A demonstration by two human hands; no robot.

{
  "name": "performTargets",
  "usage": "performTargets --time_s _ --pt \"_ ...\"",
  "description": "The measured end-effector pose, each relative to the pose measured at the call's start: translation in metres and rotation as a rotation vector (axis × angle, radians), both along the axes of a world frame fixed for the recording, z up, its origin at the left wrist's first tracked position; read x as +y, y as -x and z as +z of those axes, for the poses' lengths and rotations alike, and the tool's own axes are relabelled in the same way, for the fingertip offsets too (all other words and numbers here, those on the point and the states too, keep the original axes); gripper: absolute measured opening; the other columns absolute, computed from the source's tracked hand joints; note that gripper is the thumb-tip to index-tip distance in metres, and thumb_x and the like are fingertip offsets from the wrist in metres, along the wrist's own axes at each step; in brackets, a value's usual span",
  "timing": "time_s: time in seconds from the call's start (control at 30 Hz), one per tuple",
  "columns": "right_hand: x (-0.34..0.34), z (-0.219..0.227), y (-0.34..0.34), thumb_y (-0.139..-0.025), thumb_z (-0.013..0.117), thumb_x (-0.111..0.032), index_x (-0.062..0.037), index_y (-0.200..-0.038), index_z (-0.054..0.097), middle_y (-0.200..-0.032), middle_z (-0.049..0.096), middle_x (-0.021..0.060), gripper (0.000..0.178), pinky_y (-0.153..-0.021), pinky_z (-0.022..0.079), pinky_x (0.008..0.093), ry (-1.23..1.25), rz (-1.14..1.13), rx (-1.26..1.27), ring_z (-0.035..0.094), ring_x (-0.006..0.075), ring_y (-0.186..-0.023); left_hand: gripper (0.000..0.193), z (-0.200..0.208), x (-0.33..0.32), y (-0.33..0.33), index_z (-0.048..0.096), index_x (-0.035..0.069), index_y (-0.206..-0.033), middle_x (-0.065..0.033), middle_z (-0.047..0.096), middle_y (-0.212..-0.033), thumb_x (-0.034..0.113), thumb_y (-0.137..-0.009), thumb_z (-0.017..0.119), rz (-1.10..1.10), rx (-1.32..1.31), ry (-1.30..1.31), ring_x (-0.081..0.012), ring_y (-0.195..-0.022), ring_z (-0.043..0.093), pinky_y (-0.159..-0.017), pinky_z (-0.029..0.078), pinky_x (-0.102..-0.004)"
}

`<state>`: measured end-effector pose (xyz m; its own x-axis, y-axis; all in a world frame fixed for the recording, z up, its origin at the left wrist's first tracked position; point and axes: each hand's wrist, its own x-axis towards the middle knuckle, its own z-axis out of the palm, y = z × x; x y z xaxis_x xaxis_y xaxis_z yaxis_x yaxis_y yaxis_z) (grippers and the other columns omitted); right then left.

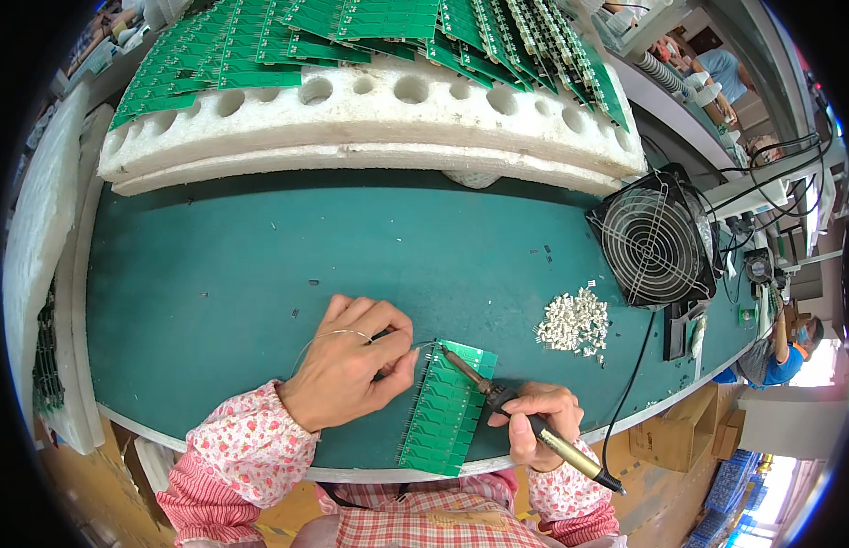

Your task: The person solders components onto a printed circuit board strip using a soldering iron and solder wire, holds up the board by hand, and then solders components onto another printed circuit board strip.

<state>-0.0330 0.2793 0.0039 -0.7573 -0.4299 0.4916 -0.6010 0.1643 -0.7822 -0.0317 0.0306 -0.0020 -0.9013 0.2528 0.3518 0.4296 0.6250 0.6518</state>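
Note:
A green circuit board panel [450, 411] lies on the table near its front edge, a row of pins along its left side. My right hand [545, 416] grips a soldering iron [497, 398] by its handle, and the tip meets the board's upper left corner. Just left of the board, my left hand [356, 365] is closed in a pinch on thin solder wire [426, 344]. The wire's end reaches that same corner, close to the iron's tip. Its other end loops back over the left hand's fingers.
White foam blocks [369, 128] at the back bear many green boards [287, 41]. A pile of small white connectors [575, 321] lies right of the board, before a black fan [653, 239]. The iron's black cord [636, 374] runs along the right. More foam [45, 256] stands at left.

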Motion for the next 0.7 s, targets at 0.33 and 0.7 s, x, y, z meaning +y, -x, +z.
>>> performTargets --time_s 0.33,0.7 --pt "0.0019 -0.0007 -0.0038 -0.090 0.057 -0.014 0.0011 -0.091 0.051 -0.062 0.058 0.0092 0.017 -0.046 0.048 0.0262 0.006 -0.041 -0.075 0.064 0.0180 -0.052 0.014 0.0002 0.0001 0.0003 0.056 0.007 -0.067 -0.0006 0.059 -0.087 0.006 -0.073 0.069 -0.026 0.015 0.025 -0.0200 -0.080 0.053 -0.075 0.037 -0.0339" --pt "0.0002 -0.0020 0.0005 -0.086 0.061 -0.009 0.0014 -0.089 0.054 -0.060 0.062 0.0081 0.013 -0.046 0.049 0.0276 0.013 -0.005 -0.020 0.064 0.0178 -0.050 0.011 -0.0001 0.0015 0.0003 0.059 0.007 -0.071 -0.0012 0.059 -0.089 0.008 -0.074 0.069 -0.012 0.025 0.062 -0.0206 -0.082 0.053 -0.075 0.036 -0.0348"
